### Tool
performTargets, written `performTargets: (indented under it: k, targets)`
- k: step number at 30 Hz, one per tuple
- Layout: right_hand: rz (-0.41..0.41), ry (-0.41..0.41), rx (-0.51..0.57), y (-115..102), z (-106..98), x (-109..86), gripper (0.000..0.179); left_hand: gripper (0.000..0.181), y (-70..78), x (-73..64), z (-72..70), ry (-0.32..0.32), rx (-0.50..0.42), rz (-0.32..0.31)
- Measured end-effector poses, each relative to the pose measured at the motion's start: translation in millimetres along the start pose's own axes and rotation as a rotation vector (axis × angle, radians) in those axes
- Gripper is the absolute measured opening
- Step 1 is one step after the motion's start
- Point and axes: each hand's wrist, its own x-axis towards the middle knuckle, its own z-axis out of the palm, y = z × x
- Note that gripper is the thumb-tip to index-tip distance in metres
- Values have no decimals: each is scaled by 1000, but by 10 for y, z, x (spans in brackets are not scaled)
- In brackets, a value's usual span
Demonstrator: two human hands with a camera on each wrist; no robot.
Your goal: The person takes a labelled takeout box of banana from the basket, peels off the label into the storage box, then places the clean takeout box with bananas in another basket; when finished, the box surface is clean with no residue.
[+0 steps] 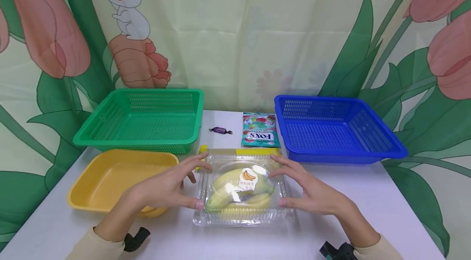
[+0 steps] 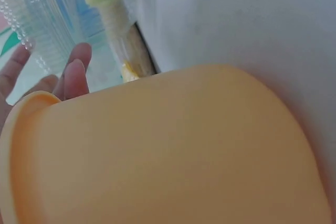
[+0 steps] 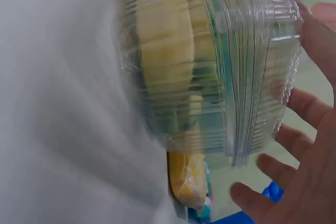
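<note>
A clear plastic clamshell box with a round banana sticker on its lid holds bananas at the front middle of the table. My left hand is at the box's left side, its thumb tip at the lid's edge and its fingers spread over the far left corner. On the opposite side, my right hand has its thumb at the right edge and its fingers reaching over the lid. In the right wrist view, the box stands beside the spread fingers, with bananas showing through its ribbed wall.
Behind the box lies a yellow package, mostly hidden. Farther back are a purple wrapped candy and a FOX'S candy bag. A green basket and yellow bin stand left, a blue basket right.
</note>
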Motion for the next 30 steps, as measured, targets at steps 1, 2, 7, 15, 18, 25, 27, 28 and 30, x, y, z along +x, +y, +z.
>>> performTargets:
  k: [1, 2, 7, 15, 18, 25, 27, 28, 30]
  targets:
    - [4, -13, 2, 6, -1, 17, 55, 87, 1, -1, -1, 0, -2, 3]
    - [12, -26, 10, 11, -4, 34, 56, 85, 6, -2, -3, 0, -5, 3]
    - [21, -35, 70, 39, 3, 73, 60, 84, 40, 11, 4, -3, -21, 0]
    - [24, -23, 133, 53, 14, 40, 55, 67, 198, 121, 54, 8, 96, 39]
    - [21, -23, 117, 45, -2, 45, 54, 60, 277, 209, 74, 28, 155, 82]
    - [-17, -27, 91, 46, 9, 121, 55, 47, 367, 343, 156, 107, 240, 157]
    - [-10, -28, 90, 48, 13, 126, 56, 44, 377, 363, 194, 142, 251, 181]
    - [-4, -28, 93, 48, 13, 124, 56, 42, 379, 375, 215, 160, 256, 199]
    - [8, -28, 92, 46, 12, 119, 56, 40, 385, 393, 258, 189, 257, 227]
